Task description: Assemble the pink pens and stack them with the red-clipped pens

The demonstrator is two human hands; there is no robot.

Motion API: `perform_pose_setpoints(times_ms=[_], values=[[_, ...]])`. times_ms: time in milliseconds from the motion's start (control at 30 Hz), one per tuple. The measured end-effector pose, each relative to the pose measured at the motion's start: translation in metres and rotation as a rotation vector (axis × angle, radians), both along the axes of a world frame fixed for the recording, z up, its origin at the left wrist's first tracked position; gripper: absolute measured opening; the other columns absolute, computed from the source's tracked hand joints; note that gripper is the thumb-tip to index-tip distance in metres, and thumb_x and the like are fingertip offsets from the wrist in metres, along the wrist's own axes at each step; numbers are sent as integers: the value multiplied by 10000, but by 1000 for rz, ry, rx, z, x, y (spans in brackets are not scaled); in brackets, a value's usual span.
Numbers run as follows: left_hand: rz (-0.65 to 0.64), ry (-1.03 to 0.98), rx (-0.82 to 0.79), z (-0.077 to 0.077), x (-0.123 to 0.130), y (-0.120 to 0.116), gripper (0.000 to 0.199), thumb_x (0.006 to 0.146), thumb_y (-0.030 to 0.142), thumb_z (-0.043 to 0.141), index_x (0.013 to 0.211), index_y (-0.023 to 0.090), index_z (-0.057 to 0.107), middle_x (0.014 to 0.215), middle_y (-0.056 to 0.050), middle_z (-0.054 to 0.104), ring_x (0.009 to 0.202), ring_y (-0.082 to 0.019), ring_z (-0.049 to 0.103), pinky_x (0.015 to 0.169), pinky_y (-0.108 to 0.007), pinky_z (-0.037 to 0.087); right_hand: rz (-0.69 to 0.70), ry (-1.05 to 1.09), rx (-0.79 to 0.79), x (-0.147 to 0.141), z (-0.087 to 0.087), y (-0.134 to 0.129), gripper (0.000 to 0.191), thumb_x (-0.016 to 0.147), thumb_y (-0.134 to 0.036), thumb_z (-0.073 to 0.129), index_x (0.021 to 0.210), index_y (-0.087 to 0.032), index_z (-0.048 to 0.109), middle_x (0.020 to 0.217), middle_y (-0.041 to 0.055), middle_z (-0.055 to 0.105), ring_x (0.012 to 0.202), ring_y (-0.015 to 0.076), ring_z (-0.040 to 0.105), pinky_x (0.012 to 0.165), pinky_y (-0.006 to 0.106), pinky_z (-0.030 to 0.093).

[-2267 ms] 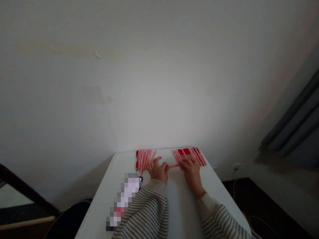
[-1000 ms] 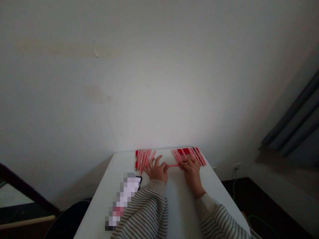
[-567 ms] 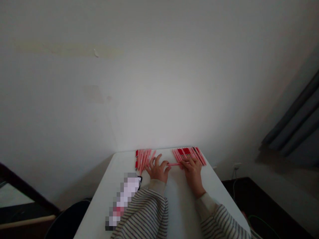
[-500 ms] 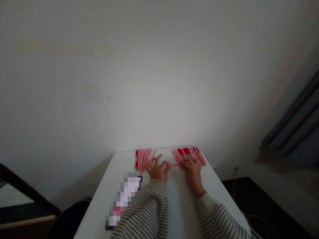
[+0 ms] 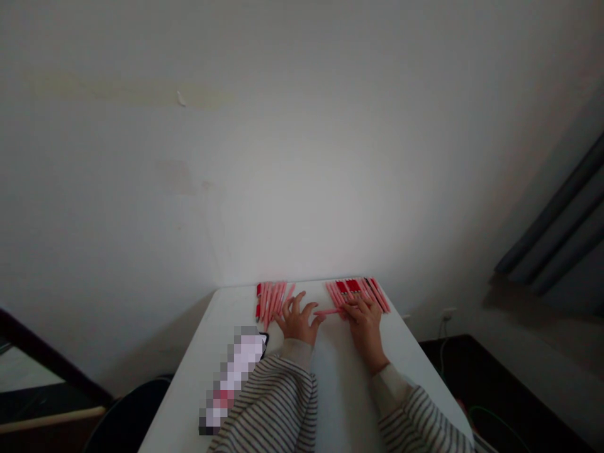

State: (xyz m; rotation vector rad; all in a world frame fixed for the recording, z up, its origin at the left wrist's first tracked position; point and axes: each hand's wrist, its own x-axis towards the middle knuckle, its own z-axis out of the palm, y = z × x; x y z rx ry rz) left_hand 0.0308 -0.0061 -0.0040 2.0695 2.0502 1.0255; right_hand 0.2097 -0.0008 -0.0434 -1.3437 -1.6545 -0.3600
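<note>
A slim pink pen lies sideways between my two hands over the white table. My right hand has its fingers closed on the pen's right end. At the pen's left tip, my left hand has thumb and fingers spread apart; whether the thumb touches the tip I cannot tell. Beyond my left hand is a row of pink pens, some with red parts. Under and behind my right hand lies another row of pink and red pens, partly covered by the fingers.
A phone-like object, blurred by pixels, rests on the white table beside my left sleeve. The wall rises at the table's far edge. A dark round object stands left of the table. A cord and socket are at right.
My left thumb and forefinger have parted from the pen's left end. The right hand keeps its hold with hardly any movement.
</note>
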Motion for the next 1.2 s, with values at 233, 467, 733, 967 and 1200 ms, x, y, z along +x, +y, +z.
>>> perform_pose_setpoints(times_ms=[233,467,733,967,1200], values=[[-5,33,2,0,0,-1,78,747,395,640,788,365,699,1330,67,537,1251,-259,378,1063,-645,123,11,-5,-9,-1,1,-2,161,806,-203,632,915,-282,722,967,19,668,1004,226,448,843,368,317],[22,76,-55,-3,1,1,217,825,419,527,780,310,709,1342,27,527,1262,-262,358,1060,-658,102,17,-12,-13,0,1,-1,143,808,-215,636,896,-288,722,955,15,667,973,217,455,837,366,317],[2,45,-38,-3,3,0,223,725,473,643,926,387,688,1326,23,525,1262,-249,359,1083,-599,135,8,-6,-31,0,-1,-1,173,824,-208,600,921,-282,722,966,33,663,990,223,459,833,372,322],[-16,34,-63,-1,2,-1,97,741,418,643,794,361,701,1303,34,535,1258,-242,362,1082,-617,101,9,10,-37,-1,2,-3,174,830,-205,594,913,-287,724,961,25,668,984,220,459,842,370,322],[-3,72,-77,-1,3,-1,235,819,443,519,769,317,711,1307,14,536,1254,-253,362,1074,-645,115,20,23,-17,-2,4,-4,161,821,-208,609,906,-280,726,963,24,669,964,217,462,839,371,333]])
